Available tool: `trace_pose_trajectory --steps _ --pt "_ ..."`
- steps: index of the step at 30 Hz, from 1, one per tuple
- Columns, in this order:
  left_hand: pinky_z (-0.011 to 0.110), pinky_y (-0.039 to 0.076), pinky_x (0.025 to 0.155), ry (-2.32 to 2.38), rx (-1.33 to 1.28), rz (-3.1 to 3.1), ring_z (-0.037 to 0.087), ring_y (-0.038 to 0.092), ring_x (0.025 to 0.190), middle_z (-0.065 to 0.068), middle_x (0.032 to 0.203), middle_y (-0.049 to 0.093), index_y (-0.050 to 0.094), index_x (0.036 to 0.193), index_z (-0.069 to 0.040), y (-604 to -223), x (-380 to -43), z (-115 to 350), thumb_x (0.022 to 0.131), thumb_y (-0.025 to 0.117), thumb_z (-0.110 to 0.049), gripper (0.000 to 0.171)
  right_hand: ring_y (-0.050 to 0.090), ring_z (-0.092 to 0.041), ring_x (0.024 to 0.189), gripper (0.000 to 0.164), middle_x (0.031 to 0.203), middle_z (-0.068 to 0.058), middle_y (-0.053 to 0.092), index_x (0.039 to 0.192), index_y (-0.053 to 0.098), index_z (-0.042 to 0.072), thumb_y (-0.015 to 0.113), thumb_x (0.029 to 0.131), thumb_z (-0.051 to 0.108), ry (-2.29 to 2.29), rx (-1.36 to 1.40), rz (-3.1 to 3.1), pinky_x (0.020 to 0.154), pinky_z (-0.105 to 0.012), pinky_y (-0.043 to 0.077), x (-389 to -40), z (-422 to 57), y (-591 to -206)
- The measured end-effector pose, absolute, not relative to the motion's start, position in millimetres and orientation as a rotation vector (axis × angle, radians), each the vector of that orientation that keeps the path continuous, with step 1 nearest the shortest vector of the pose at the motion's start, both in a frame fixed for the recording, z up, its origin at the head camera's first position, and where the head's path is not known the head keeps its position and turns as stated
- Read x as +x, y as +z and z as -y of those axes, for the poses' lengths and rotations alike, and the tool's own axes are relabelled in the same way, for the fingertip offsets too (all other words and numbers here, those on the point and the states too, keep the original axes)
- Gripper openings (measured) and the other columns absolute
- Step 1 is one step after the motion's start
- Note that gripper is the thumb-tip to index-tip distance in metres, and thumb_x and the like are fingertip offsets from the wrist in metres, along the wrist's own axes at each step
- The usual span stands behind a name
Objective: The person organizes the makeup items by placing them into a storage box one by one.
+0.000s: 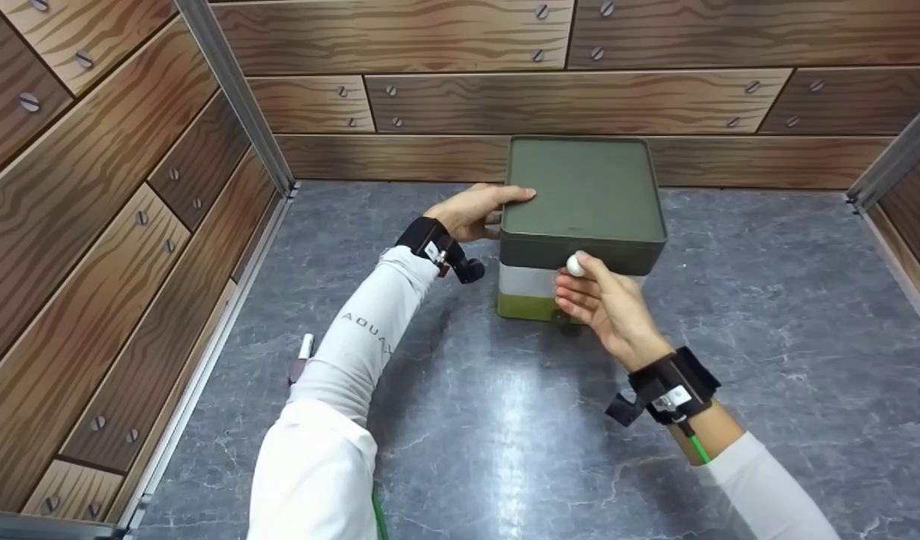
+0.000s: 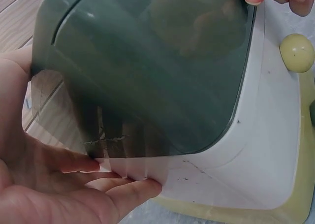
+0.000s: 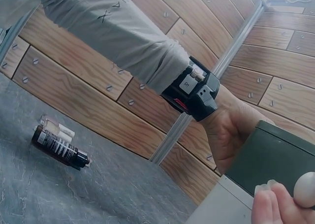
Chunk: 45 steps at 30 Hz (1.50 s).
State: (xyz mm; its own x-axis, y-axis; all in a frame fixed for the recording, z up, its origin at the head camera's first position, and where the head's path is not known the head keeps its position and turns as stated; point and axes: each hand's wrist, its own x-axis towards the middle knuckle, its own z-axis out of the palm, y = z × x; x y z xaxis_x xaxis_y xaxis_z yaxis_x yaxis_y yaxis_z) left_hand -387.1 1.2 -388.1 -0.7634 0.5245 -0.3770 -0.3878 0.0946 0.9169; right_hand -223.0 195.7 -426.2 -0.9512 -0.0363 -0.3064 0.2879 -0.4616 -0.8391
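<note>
A stack of three box-like drawers stands near the back wall: a dark green one (image 1: 585, 191) on top, a white one (image 1: 525, 280) in the middle, an olive one (image 1: 525, 306) at the bottom. My left hand (image 1: 471, 211) holds the green drawer's left side, thumb over its top edge, fingers along the side wall. At the front, my right hand (image 1: 609, 311) pinches the round white knob (image 1: 575, 265) between thumb and fingers. In the left wrist view a yellow knob (image 2: 297, 53) sits on the white drawer's front. Part of the lower fronts is hidden behind my right hand.
A dark bottle (image 3: 58, 147) lies on the grey marbled surface (image 3: 113, 184), with a small clear bottle (image 3: 56, 128) beside it. In the head view my left sleeve partly covers them. Wood-patterned walls (image 1: 460, 97) stand behind and at both sides, with metal corner posts (image 1: 238, 90).
</note>
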Motion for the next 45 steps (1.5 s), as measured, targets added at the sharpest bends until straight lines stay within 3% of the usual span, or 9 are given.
trace_pose_trajectory --steps 7,17,35,45 --pt "0.036 0.06 0.077 1.712 0.151 -1.722 0.02 0.069 0.084 0.006 0.092 0.071 0.065 0.102 -0.011 -390 -386 0 0.089 0.07 -0.036 0.028 0.071 -0.013 0.073 0.03 0.081 -0.002 0.075 0.095 0.072 0.007 0.064 0.095 0.035 -2.501 0.346 -1.542 0.072 -0.024 0.061 -214 -196 -429" --pt "0.034 0.061 0.073 1.701 0.17 -1.744 0.019 0.069 0.081 0.006 0.09 0.071 0.065 0.1 -0.011 -385 -387 1 0.089 0.071 -0.037 0.029 0.072 -0.015 0.073 0.03 0.081 -0.004 0.075 0.095 0.072 0.006 0.066 0.094 0.035 -2.515 0.341 -1.533 0.074 -0.025 0.061 -201 -192 -430" --pt "0.04 0.059 0.085 1.705 0.215 -1.73 0.02 0.07 0.087 0.007 0.098 0.07 0.063 0.11 -0.01 -388 -386 3 0.091 0.068 -0.037 0.034 0.071 -0.015 0.071 0.029 0.08 -0.004 0.075 0.098 0.07 0.003 0.065 0.095 0.032 -2.528 0.359 -1.566 0.071 -0.026 0.062 -169 -191 -438" --pt "0.032 0.06 0.07 1.74 0.198 -1.687 0.016 0.071 0.073 0.003 0.085 0.071 0.064 0.1 -0.011 -390 -385 2 0.092 0.067 -0.034 0.025 0.071 -0.016 0.07 0.028 0.078 -0.005 0.074 0.098 0.069 0.002 0.063 0.096 0.029 -2.529 0.384 -1.597 0.07 -0.026 0.061 -157 -189 -440"
